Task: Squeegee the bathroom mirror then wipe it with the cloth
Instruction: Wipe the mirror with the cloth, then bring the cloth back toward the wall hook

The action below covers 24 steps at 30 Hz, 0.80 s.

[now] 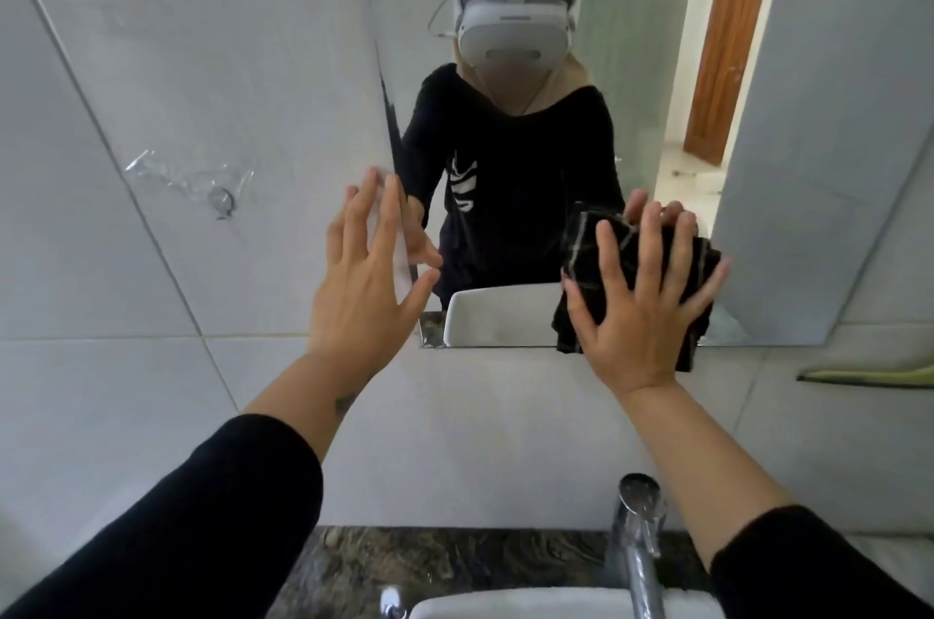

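The right hand (638, 310), fingers spread wide, presses the soft, limp dark cloth (601, 239) flat against the mirror (505, 37) near its lower edge, while the left hand (366, 259), fingers open, braces the mirror's left edge; keep palm pressure centred to prevent bunching.

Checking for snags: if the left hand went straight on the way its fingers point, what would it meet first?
Probably the mirror edge: the left hand is open with fingers up near it, apparently almost touching. Depth is unclear.
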{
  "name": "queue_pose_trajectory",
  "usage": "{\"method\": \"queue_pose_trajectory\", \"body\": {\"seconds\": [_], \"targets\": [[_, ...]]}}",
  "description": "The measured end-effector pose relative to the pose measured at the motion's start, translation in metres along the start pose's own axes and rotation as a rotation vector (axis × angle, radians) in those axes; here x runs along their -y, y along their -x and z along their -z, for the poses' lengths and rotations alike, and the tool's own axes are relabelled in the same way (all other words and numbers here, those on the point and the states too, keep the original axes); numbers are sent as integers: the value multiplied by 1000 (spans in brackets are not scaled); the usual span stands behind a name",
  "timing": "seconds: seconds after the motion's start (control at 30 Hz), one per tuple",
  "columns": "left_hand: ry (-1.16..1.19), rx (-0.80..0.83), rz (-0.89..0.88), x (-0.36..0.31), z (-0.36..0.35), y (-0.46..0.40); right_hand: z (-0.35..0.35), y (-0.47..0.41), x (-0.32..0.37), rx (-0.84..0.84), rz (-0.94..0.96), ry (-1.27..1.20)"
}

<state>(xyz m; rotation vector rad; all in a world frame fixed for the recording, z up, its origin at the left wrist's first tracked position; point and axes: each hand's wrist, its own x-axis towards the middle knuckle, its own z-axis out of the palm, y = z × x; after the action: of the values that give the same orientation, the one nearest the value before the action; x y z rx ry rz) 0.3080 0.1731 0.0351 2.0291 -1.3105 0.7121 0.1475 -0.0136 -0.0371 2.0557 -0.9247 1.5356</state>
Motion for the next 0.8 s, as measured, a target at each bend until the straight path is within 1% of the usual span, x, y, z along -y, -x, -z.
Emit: {"method": "queue_pose_trajectory", "body": {"seconds": [0.07,0.13,0.23,0.33,0.43,0.53,0.63,0.73,0.8], "targets": [[41,-12,-51,5,4,3,2,-11,29,12,114,-11],[86,-37,-67,12,7,8,2,-17,56,23,208,-14],[98,-53,-24,22,9,18,-2,-13,85,35,350,-5],[118,-48,31,33,10,31,-11,-4,101,45,496,41],[210,-23,117,41,13,45,-18,-1,112,11,593,45],[426,22,257,45,22,55,-12,-7,128,-14,637,-122],[640,42,381,48,38,56,6,-20,151,82,665,-333],[781,-89,450,50,63,50,29,-41,177,198,600,-531],[852,-146,488,50,84,44,42,-56,195,201,529,-610]]}}
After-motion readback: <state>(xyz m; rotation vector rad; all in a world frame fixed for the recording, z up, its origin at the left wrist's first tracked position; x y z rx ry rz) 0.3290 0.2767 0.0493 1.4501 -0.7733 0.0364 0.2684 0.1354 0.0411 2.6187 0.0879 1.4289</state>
